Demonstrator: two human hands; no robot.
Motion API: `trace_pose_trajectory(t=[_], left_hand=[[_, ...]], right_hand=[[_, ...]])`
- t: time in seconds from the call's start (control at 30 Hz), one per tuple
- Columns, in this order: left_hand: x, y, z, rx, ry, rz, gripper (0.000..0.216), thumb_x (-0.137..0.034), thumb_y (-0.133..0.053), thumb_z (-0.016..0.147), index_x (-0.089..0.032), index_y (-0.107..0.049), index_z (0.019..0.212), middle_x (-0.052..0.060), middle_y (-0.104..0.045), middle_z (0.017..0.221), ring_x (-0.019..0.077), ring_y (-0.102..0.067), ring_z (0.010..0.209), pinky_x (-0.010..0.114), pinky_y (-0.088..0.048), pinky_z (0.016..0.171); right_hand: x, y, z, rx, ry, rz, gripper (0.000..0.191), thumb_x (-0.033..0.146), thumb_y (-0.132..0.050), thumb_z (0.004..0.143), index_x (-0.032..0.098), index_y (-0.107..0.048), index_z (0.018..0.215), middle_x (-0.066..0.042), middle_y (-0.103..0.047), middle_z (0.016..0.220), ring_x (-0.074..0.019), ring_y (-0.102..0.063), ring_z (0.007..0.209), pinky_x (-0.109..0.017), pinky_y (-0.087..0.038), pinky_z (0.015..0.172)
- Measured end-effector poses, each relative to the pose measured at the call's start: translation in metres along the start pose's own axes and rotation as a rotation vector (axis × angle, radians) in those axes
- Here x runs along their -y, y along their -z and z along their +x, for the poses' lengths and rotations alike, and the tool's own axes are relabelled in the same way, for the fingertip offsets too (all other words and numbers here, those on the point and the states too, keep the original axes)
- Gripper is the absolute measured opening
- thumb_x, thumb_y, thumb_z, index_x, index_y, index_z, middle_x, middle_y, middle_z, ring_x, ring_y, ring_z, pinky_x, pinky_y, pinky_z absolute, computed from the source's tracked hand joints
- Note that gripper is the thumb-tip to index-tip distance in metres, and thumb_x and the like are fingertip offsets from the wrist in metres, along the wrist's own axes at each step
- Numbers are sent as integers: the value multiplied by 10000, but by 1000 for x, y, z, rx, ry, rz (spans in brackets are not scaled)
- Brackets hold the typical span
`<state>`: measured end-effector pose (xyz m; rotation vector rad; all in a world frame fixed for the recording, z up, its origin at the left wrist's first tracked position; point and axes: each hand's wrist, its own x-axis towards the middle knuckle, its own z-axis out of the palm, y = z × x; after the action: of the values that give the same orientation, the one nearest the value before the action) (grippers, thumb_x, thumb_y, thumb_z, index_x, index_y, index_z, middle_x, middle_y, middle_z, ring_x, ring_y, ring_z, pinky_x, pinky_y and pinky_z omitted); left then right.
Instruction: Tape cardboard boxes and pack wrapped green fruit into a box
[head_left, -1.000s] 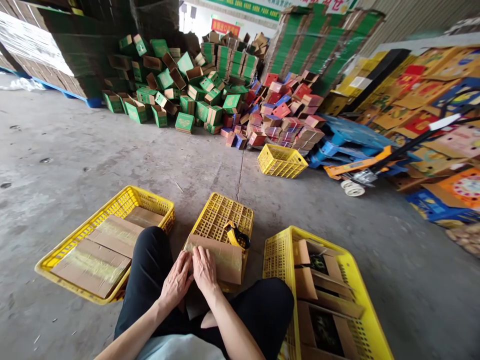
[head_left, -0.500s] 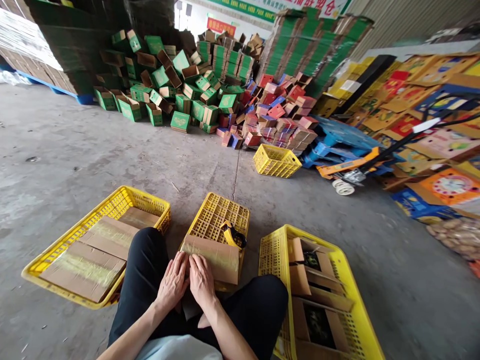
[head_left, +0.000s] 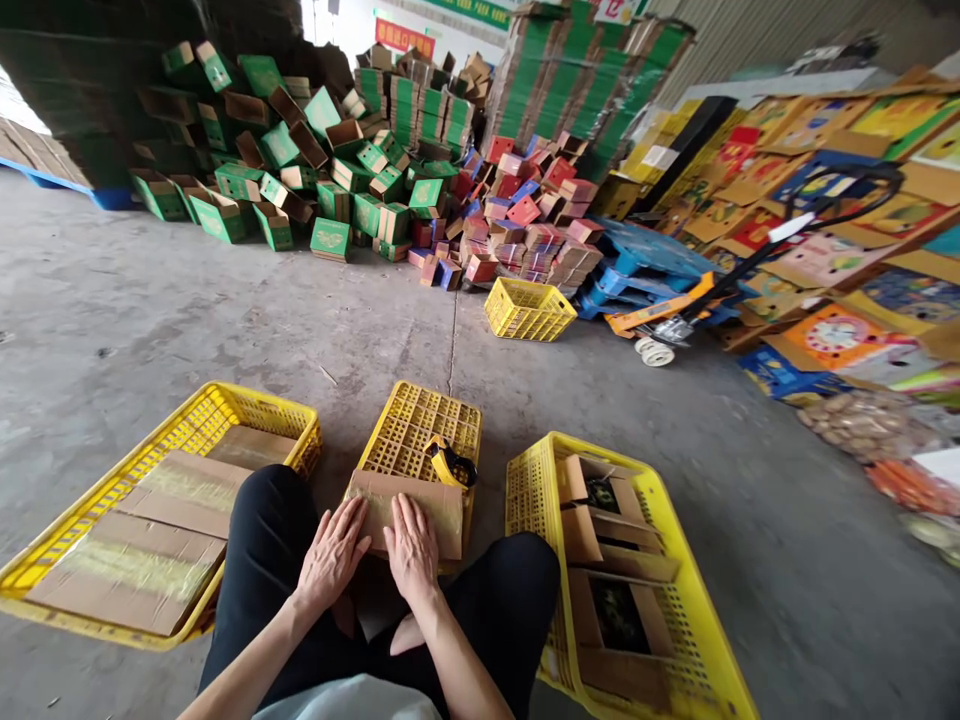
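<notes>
Both hands, left hand (head_left: 331, 556) and right hand (head_left: 412, 546), press flat, fingers spread, on the cardboard box (head_left: 442, 505).

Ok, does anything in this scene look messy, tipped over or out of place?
Yes. The green boxes and red boxes lie tumbled in a loose heap on the floor, many on their sides. The small yellow crate sits alone beside them.
</notes>
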<state>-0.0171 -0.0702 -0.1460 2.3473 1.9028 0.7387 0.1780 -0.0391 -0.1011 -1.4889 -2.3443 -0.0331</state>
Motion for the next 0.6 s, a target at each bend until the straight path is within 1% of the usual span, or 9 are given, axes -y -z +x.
trace_pose_trajectory(t=[0.07,0.13,0.23,0.3,0.37,0.43,0.5,0.6], left_hand=[[-2,-2,-1,-4,-5,29,590,-445,-419,1085,-206,-399,1624,164,-531,1586,331,-487,1470,589,-345,1232],[-6,-5,2,-26,-6,45,606,-453,-441,1077,-169,-414,1611,200,-535,1564,354,-493,1454,593,-359,1219],[-16,-11,8,-76,17,27,641,-440,-468,1061,-119,-396,1612,242,-527,1541,396,-465,1460,599,-397,1189],[-25,-14,12,-99,28,-13,640,-404,-471,1056,-113,-381,1619,245,-494,1568,407,-424,1488,591,-419,1172],[-35,-16,15,-82,-9,-48,616,-386,-476,1052,-155,-401,1618,213,-444,1624,405,-377,1523,577,-426,1169],[-43,-15,17,-37,-75,-43,594,-403,-488,1052,-222,-430,1614,165,-399,1675,401,-344,1549,580,-401,1185],[-47,-13,17,4,-121,-6,607,-438,-503,1049,-264,-420,1625,138,-369,1700,395,-337,1558,587,-362,1205],[-48,-9,17,30,-128,37,657,-480,-507,1045,-276,-364,1653,127,-352,1710,381,-352,1556,570,-333,1218]], right_hand=[[-16,3,-8,-12,-59,-42,547,334,-456,1095,194,-412,1622,-121,-540,1589,-303,-525,1444,-494,-434,1183],[-26,5,-13,-14,-100,-65,561,381,-440,1100,191,-406,1627,-119,-523,1600,-315,-516,1457,-503,-428,1186],[-30,4,-17,7,-116,-79,595,418,-431,1098,193,-366,1644,-118,-495,1617,-326,-504,1469,-522,-426,1189],[-30,3,-19,20,-112,-82,608,407,-443,1092,205,-336,1656,-115,-474,1631,-324,-487,1485,-525,-421,1196],[-32,2,-23,30,-91,-77,616,391,-452,1088,219,-316,1663,-107,-452,1646,-318,-462,1505,-520,-418,1205],[-39,2,-30,30,-81,-70,619,392,-444,1090,222,-303,1669,-102,-438,1656,-321,-444,1517,-520,-426,1204],[-50,2,-39,1,-126,-67,632,411,-425,1097,207,-278,1677,-123,-435,1657,-340,-441,1517,-530,-448,1191],[-66,3,-49,-59,-236,-3,666,431,-372,1110,172,-190,1697,-169,-383,1678,-345,-448,1513,-505,-488,1169]])
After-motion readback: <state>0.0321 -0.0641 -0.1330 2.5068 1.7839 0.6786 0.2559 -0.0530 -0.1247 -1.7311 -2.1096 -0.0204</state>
